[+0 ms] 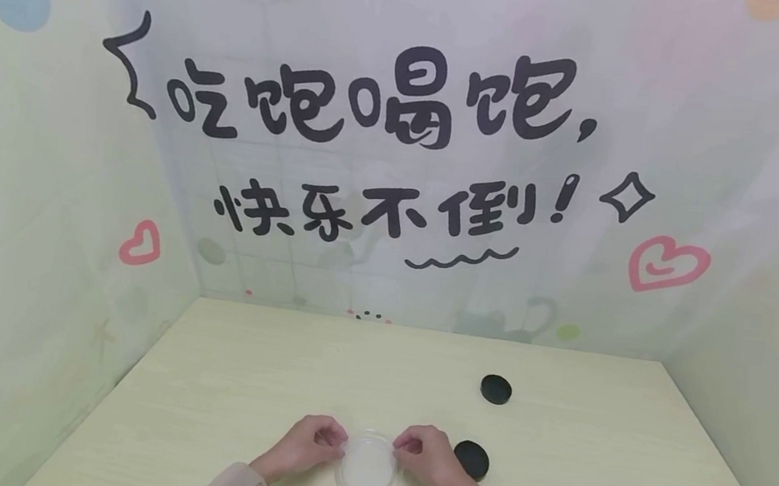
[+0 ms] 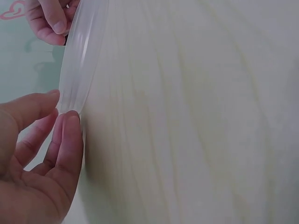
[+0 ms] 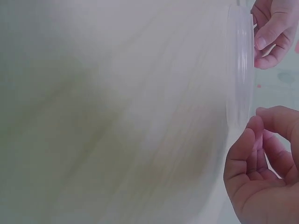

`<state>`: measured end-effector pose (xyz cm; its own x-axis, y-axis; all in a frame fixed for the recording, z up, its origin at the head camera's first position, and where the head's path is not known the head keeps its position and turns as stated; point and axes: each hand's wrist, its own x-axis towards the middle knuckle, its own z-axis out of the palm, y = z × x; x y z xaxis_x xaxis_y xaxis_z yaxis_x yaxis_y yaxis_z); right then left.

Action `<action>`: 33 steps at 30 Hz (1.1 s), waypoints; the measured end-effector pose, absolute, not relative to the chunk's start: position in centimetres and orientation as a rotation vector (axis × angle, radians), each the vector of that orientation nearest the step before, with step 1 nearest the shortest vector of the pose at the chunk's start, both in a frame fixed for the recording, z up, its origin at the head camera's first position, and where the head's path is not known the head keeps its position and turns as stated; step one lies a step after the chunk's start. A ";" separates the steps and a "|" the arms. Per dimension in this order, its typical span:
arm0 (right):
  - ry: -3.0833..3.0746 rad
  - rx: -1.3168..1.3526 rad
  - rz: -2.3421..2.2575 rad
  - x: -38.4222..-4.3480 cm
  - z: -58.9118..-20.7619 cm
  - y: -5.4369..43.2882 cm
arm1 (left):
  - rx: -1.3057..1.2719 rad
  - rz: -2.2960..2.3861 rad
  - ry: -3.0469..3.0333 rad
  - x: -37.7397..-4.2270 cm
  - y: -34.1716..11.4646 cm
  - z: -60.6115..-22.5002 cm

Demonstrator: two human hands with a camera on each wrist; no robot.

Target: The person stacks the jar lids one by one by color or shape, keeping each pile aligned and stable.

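In the head view a shallow round translucent plastic dish [image 1: 367, 472] sits between the two hands near the table's front. My left hand [image 1: 320, 441] has thumb and fingertips at its upper left rim, pinching the edge. On the opposite side, my right hand [image 1: 430, 456] pinches the upper right rim with curled fingers. From the left wrist the dish [image 2: 84, 51] appears edge-on, its lower end at the fingertips of my left hand [image 2: 49, 154]. The right wrist view shows the clear rim of the dish [image 3: 239, 70] meeting the tips of my right hand [image 3: 264, 158].
A black round disc [image 1: 473, 460] lies just beside my right hand, partly behind the wrist. Farther back on the pale wooden table [image 1: 229, 370] is a second black disc [image 1: 496, 389]. Printed cloth walls [image 1: 385, 276] stand along the back and both sides.
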<state>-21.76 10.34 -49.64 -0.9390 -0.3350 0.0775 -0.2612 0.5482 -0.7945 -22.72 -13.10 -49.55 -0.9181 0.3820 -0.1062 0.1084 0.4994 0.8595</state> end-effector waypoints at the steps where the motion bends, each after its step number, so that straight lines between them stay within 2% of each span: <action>1: 2.697 -0.517 -1.365 -21.8 -49.7 10.4 | 0.411 1.389 2.459 -22.7 -13.1 -49.5; 13: 2.683 -0.544 -1.397 -21.8 -49.7 10.7 | 0.390 1.452 2.396 -23.3 -13.2 -49.7; 33: 2.717 -0.337 -1.434 -24.1 -49.9 9.3 | 0.338 1.448 2.573 -25.1 -13.2 -50.0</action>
